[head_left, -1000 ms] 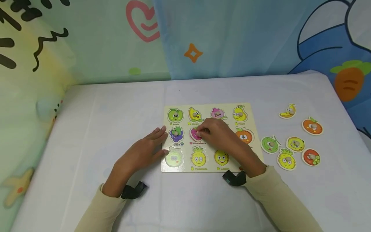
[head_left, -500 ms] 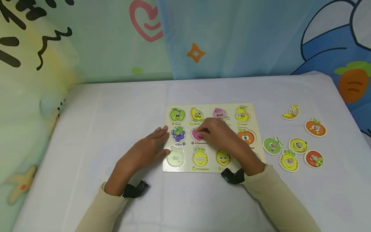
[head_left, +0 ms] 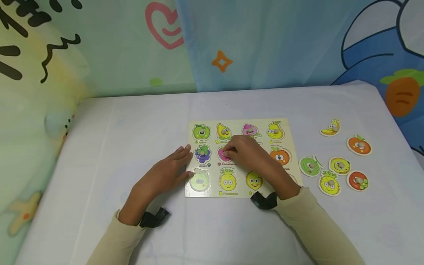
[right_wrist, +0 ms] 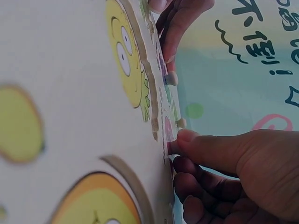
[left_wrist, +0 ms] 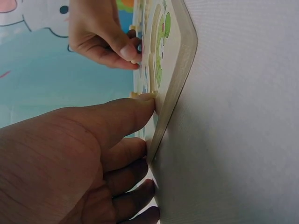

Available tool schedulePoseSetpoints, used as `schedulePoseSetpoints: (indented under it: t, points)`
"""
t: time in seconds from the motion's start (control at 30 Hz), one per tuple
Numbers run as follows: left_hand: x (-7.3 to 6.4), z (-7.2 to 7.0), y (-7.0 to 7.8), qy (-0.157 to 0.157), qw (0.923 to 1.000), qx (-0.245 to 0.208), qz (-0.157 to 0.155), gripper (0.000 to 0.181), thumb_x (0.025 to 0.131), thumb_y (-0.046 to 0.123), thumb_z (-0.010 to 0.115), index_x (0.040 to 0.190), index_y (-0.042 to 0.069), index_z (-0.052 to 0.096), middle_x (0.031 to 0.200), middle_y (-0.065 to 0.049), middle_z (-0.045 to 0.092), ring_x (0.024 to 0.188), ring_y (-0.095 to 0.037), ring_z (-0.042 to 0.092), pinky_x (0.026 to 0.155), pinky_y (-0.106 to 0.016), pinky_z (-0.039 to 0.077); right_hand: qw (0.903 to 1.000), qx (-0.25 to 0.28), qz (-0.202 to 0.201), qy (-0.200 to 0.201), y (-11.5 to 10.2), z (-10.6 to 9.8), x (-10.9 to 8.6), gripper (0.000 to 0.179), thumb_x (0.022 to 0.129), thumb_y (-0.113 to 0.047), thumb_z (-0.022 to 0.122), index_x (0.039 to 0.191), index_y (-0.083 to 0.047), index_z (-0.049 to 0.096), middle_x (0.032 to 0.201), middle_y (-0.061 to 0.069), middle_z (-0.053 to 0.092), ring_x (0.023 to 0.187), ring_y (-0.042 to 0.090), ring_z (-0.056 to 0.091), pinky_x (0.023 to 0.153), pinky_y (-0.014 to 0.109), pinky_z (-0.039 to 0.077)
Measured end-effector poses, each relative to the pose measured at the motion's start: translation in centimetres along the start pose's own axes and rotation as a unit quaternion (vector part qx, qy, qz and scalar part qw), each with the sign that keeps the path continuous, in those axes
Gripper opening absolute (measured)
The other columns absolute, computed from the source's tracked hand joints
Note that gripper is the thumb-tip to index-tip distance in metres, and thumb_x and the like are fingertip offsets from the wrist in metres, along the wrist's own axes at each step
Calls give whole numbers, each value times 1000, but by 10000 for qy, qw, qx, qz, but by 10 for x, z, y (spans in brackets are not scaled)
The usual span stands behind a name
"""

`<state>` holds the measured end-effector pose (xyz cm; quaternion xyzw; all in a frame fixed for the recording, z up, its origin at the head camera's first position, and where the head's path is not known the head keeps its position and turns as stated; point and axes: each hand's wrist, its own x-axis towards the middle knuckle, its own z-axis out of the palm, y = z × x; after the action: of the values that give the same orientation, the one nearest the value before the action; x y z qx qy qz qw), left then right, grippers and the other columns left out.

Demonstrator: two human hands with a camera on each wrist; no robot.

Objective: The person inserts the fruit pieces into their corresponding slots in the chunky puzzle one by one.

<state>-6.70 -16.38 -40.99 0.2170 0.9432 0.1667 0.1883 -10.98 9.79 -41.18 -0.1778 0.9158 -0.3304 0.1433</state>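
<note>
My right hand [head_left: 248, 151] pinches the wooden knob of the pink strawberry piece [head_left: 223, 156], which sits in the strawberry slot in the middle row of the fruit puzzle board [head_left: 212, 129]. In the right wrist view, thumb and fingertips close on that knob [right_wrist: 173, 148] right above the board. My left hand [head_left: 167, 173] rests at the board's left edge with its fingers extended and the thumb on the rim. Knobbed grape [head_left: 202, 154], apple [head_left: 201, 131], mango [head_left: 223, 131], peach [head_left: 249, 130] and pear [head_left: 274, 130] pieces lie in their slots.
Loose knobbed pieces lie right of the board: a banana [head_left: 330, 128], an orange [head_left: 359, 145], a round green fruit [head_left: 309, 166], a lemon [head_left: 339, 165], a pineapple [head_left: 329, 183] and a red fruit [head_left: 357, 180]. A printed curtain [head_left: 265, 44] hangs behind the white-covered table [head_left: 132, 125].
The strawberry piece, slightly askew over its slot a second ago, now lies more squarely in it. My right hand has shifted only slightly; my left hand stays at the board's edge.
</note>
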Motion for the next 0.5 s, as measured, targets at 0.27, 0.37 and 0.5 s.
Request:
schedulePoseSetpoints:
  t: [0.27, 0.37, 0.5]
  points:
    - [0, -1, 1, 7, 10000, -26, 1, 66, 92, 32, 68, 147, 6, 42, 157, -3, 26, 145, -23, 22, 112, -42, 30, 9999, 87, -117, -16, 2, -2, -1, 14, 90, -12, 72, 101, -7, 78, 83, -2, 63, 75, 14, 57, 64, 28, 50]
    - [-1, -1, 2, 19, 10000, -56, -15, 66, 92, 32, 69, 147, 6, 42, 157, -3, 26, 145, -23, 22, 112, -43, 30, 9999, 104, -84, -12, 2, -2, -2, 14, 90, -12, 71, 102, -7, 78, 85, -1, 63, 76, 14, 57, 65, 28, 49]
    - [-1, -2, 3, 16, 10000, -64, -29, 67, 92, 32, 69, 147, 6, 41, 157, -3, 26, 145, -22, 22, 112, -43, 30, 9999, 114, -28, -4, 1, -2, -2, 14, 90, -13, 71, 102, -7, 77, 86, -1, 64, 76, 14, 58, 65, 27, 50]
